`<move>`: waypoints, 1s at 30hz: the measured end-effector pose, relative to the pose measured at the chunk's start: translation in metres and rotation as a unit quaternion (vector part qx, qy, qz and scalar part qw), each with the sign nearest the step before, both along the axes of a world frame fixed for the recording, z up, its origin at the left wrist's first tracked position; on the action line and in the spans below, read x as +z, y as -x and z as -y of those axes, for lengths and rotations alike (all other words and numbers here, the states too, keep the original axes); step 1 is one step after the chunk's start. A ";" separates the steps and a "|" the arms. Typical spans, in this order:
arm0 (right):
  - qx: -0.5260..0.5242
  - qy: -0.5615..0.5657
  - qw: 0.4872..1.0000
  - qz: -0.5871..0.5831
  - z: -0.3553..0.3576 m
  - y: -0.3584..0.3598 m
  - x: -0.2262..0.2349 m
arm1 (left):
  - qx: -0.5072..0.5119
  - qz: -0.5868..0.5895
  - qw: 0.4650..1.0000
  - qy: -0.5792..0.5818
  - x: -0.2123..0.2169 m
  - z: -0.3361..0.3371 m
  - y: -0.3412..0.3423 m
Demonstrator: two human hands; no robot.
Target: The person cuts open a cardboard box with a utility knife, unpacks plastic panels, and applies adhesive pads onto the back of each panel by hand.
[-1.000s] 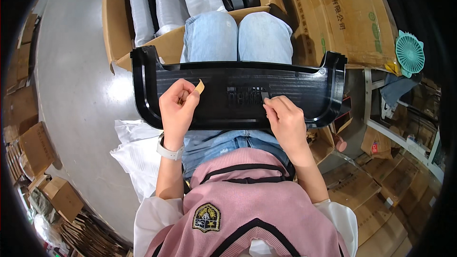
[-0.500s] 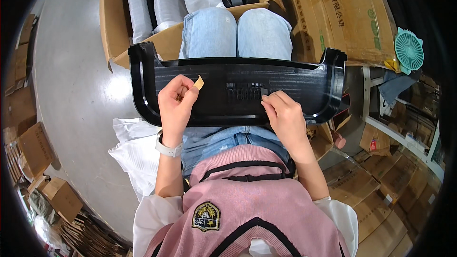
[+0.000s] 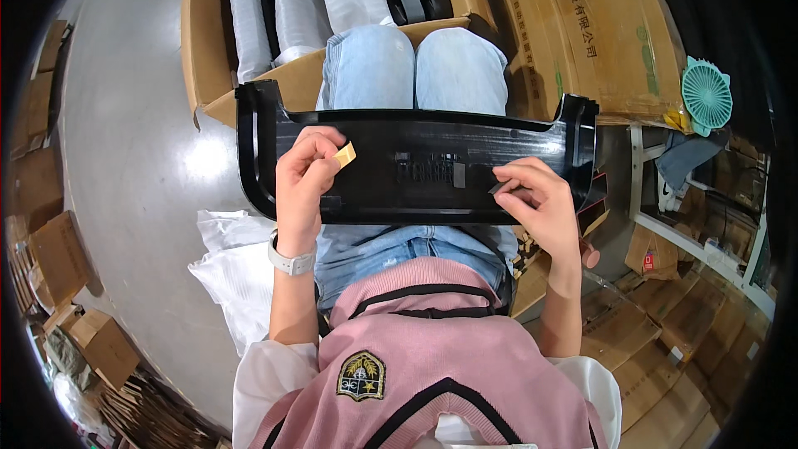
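Observation:
Across my lap lies a glossy black plastic panel [image 3: 374, 199] with raised, curved ends and a small slotted area [image 3: 424, 170] in its middle. A small grey rectangular pad [image 3: 459, 175] sits at the right end of those slots. Over the panel's left part, my left hand [image 3: 306, 168] pinches a short yellowish strip [image 3: 345, 155]. My right hand [image 3: 539, 195], above the right part, holds a small dark piece [image 3: 499, 188] between thumb and fingers, apart from the grey pad. Its exact kind is too small to tell.
Beyond my knees stands an open cardboard box [image 3: 208, 50] with white-wrapped pieces [image 3: 295, 0] and black parts. Large cartons [image 3: 582, 25] are at the far right, with a teal fan-like item [image 3: 706, 96] beside them. White wrapping [image 3: 237, 258] lies at my left; a metal frame [image 3: 698, 241] stands at right.
My right hand has moved right, away from the slotted area, with a small dark piece in its fingers. The grey pad is now uncovered. My left hand still holds the yellowish strip.

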State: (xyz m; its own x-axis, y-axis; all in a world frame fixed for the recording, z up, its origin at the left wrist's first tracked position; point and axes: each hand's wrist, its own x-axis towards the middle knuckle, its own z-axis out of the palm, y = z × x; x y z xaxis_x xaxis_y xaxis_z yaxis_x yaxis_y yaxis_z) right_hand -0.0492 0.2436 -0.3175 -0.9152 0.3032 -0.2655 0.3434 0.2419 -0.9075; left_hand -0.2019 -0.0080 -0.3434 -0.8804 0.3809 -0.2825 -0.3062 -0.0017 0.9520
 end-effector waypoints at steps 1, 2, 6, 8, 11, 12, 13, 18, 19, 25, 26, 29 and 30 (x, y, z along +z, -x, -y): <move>-0.030 0.034 0.999 -0.024 0.000 0.001 0.002 | 0.004 0.026 0.999 -0.027 0.006 -0.003 0.000; -0.060 0.069 0.995 -0.047 0.001 0.003 0.003 | 0.004 0.023 0.999 -0.029 0.010 -0.005 -0.001; -0.072 0.117 0.987 -0.083 0.012 0.017 0.012 | -0.079 -0.065 0.973 -0.206 0.020 -0.019 -0.008; -0.073 0.128 0.984 -0.096 0.019 0.023 0.016 | -0.145 -0.029 0.959 -0.241 0.023 -0.025 -0.011; -0.050 0.249 0.959 -0.126 0.027 0.026 0.022 | -0.183 0.144 0.946 -0.226 0.027 -0.044 -0.023; -0.047 0.248 0.959 -0.129 0.029 0.027 0.024 | -0.192 0.194 0.930 -0.244 0.027 -0.049 -0.025; -0.040 0.274 0.954 -0.112 0.032 0.027 0.027 | -0.186 0.189 0.937 -0.229 0.027 -0.054 -0.028; -0.061 0.309 0.943 -0.110 0.042 0.029 0.026 | -0.177 0.204 0.949 -0.161 0.041 -0.060 -0.034; -0.067 0.299 0.945 -0.114 0.042 0.030 0.025 | -0.197 0.203 0.944 -0.167 0.040 -0.058 -0.032; -0.121 0.184 0.964 -0.147 0.041 0.031 0.032 | -0.221 0.236 0.926 -0.196 0.034 -0.068 -0.031; -0.128 0.172 0.964 -0.157 0.037 0.033 0.032 | -0.235 0.229 0.922 -0.203 0.035 -0.074 -0.028; -0.048 -0.200 0.941 -0.269 0.025 0.038 0.034 | -0.230 0.195 0.934 -0.194 0.043 -0.088 -0.028; -0.030 -0.218 0.929 -0.297 0.022 0.041 0.029 | -0.237 0.167 0.943 -0.164 0.036 -0.089 -0.024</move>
